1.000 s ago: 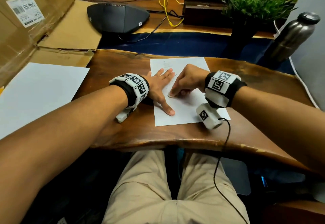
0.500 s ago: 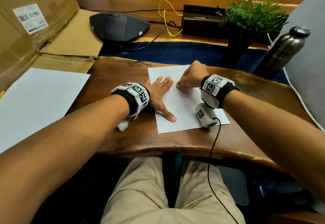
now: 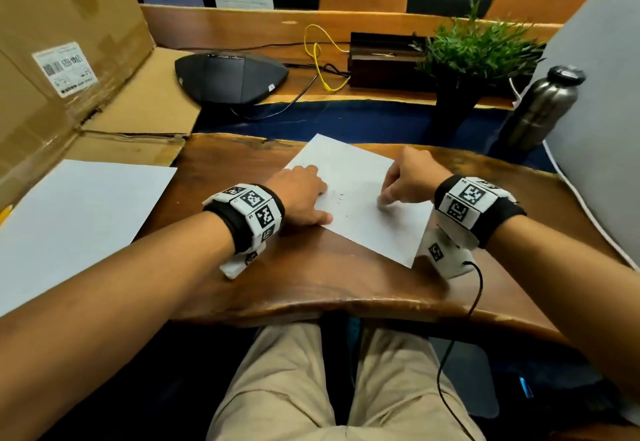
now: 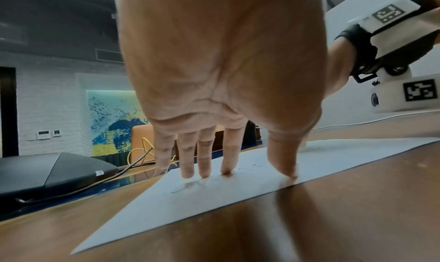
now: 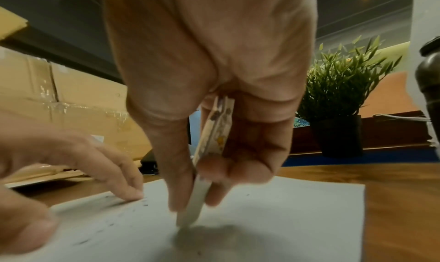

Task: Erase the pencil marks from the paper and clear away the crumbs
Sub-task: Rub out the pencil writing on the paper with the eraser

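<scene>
Wooden counter (image 3: 311,281) with a rounded near edge carries the work, seen from a seated position. Paper (image 3: 360,177), one white sheet, lies on it turned at an angle, one corner pointing away. Faint pencil marks (image 4: 190,186) show near the sheet's left side, just below the left fingertips; dark eraser crumbs (image 5: 112,224) are scattered over the sheet between the two hands. Left hand (image 3: 299,196) lies flat with straight fingers, pressing the paper's left part down, thumb at the near edge. Right hand (image 3: 407,177) is curled, thumb and fingers pinching a white eraser (image 5: 192,207) in a printed paper sleeve; the eraser's tip touches the sheet near its middle, and the picture is blurred there. Both wrists wear black bands with white marker blocks; a black cable runs from the right one over the counter's edge. Left of the counter a second white sheet (image 3: 76,225) rests on flattened cardboard (image 3: 138,108). Beyond a blue strip sit a dark wedge-shaped conference speaker (image 3: 228,76), a yellow cable (image 3: 318,59), a dark box (image 3: 381,62) and a potted green plant (image 3: 471,56). Metal bottle (image 3: 540,108) stands to the far right.
</scene>
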### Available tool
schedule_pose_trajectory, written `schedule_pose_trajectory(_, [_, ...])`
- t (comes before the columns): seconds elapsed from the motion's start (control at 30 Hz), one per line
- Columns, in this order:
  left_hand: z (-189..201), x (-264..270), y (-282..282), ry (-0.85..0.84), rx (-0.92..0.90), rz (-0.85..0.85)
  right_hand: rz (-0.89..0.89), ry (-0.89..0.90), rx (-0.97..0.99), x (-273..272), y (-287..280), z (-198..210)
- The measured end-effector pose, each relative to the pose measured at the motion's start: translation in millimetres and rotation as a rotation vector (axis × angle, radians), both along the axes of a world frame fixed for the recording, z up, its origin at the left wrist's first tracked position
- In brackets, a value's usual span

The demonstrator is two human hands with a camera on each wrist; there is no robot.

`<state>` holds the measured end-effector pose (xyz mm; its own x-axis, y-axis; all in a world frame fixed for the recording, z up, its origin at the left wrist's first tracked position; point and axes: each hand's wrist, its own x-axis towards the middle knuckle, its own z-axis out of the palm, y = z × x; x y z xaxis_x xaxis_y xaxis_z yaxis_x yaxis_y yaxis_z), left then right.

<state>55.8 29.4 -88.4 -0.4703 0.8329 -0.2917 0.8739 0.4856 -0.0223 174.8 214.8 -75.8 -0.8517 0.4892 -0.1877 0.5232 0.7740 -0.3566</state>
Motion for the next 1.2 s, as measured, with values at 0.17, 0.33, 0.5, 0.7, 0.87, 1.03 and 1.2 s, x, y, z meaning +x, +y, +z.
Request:
schedule_pose_trajectory(0.17, [0.7, 7.0, -7.5, -0.066, 0.058, 0.003, -0.033, 0.002, 0.057, 2.3, 9.2, -1.4])
schedule_pose_trajectory(0.33, [4.5, 16.2, -8.1, -0.045, 0.044, 0.013, -0.09, 0.053, -0.062, 1.4, 19.2, -7.2])
schedule_pose_trajectory(0.5, [8.9, 18.7, -0.2, -0.11, 0.08, -0.014, -0.079, 0.029, 0.028, -5.0, 20.8, -7.7])
schedule_pose_trajectory(0.7, [6.7, 1.9, 17.2, -0.205, 0.14, -0.045, -0.053, -0.036, 0.104, -21.7, 20.3, -1.5])
schedule_pose_trajectory(0.87, [2.1, -13.7, 36.3, -0.298, 0.086, -0.072, -0.029, -0.007, 0.119, -31.2, 19.4, 1.4])
schedule_pose_trajectory(1.03, [0.8, -22.4, 50.9, -0.225, -0.231, -0.061, -0.104, 0.056, -0.042, -33.8, 18.1, -3.9])
schedule_pose_trajectory(1.2, [-0.2, -22.0, 55.5, -0.182, -0.293, -0.068, 0.087, -0.007, -0.11, -18.8, -7.4, -11.0])
